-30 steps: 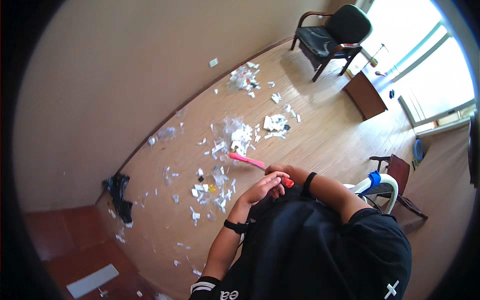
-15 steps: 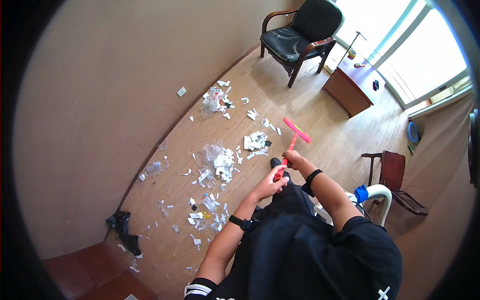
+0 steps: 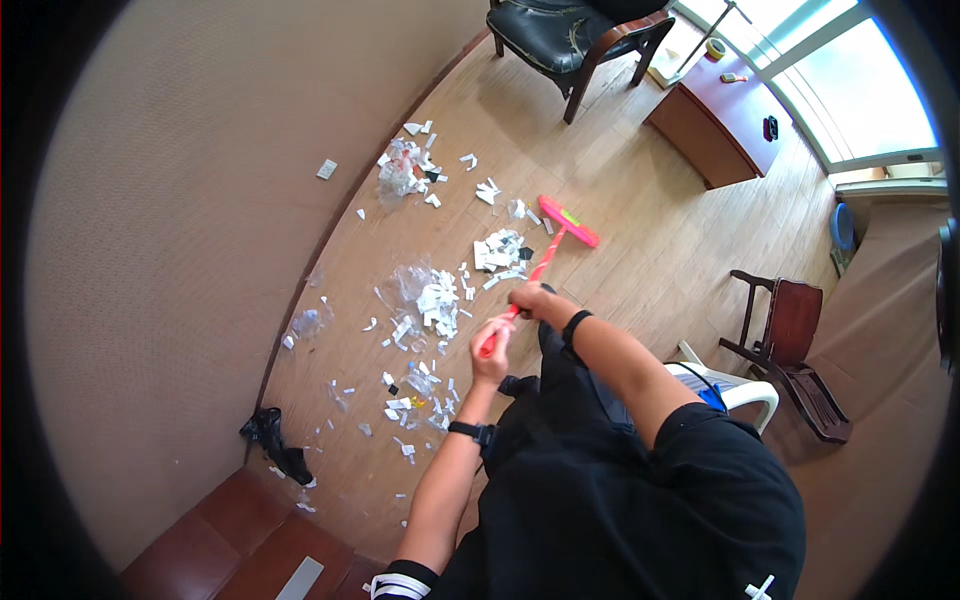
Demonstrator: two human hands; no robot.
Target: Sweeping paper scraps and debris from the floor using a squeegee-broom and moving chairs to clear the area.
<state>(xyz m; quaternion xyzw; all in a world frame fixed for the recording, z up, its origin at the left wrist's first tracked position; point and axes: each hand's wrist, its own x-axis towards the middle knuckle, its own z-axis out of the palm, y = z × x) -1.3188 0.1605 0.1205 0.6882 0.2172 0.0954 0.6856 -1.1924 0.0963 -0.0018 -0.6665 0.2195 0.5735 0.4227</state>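
The person's left hand (image 3: 491, 345) was wrapped round the end of a red broom's handle (image 3: 546, 260), its fingers curled firmly about it. The right hand (image 3: 527, 297) gripped the same handle farther along, nearer the head, its fingers likewise wrapped tight. The handle ran forward and slightly right to the bright pink broom head (image 3: 568, 222), which lay crosswise out over the wood-look floor (image 3: 640, 260); whether its bristles touched the boards was hard to tell from above.

Just left of the broom head lay a white strip (image 3: 548, 226), and near that a heap of white scraps (image 3: 497, 248) with a dark square piece at its edge. Farther left sat a larger heap of white bits (image 3: 437, 303), mixed with crumpled clear plastic (image 3: 402, 284). A third heap (image 3: 404, 172) was near the wall (image 3: 200, 220), and looser litter (image 3: 420, 400) spread beyond the left hand. A black plastic bag (image 3: 278, 448) lay well apart, near the wall's foot.

A worn black armchair (image 3: 560, 35) stood ahead, with a reddish-brown bench (image 3: 700, 130) to its right, bearing a yellow roll (image 3: 715, 48). A white plastic chair (image 3: 752, 393) was beside the person's right elbow, near a dark-red wooden chair (image 3: 795, 320).
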